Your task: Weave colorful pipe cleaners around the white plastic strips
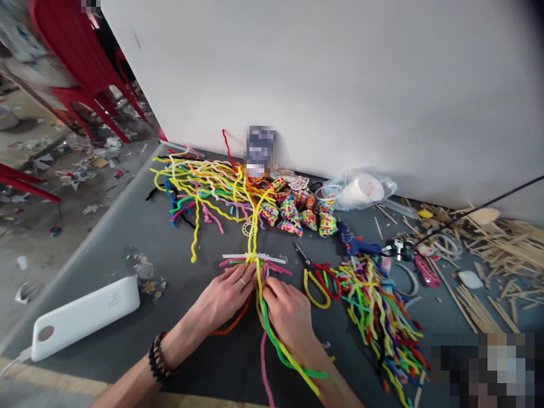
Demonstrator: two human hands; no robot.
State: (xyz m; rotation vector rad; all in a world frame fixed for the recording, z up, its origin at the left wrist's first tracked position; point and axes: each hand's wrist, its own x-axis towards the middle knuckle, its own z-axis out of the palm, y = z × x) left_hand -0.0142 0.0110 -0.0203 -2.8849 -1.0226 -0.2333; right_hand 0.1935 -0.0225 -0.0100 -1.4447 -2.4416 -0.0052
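Scissors (pixel 309 265) beside right grip (pixel 289 311) (room leftward)

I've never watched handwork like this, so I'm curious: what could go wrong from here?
The green and yellow strands trail beside the right hand and along its wrist, so they might snag or get tugged if it moves. The scissors lie close by that hand and could be knocked. The left hand works right against the crosswise pink strands, which may slip out of line.
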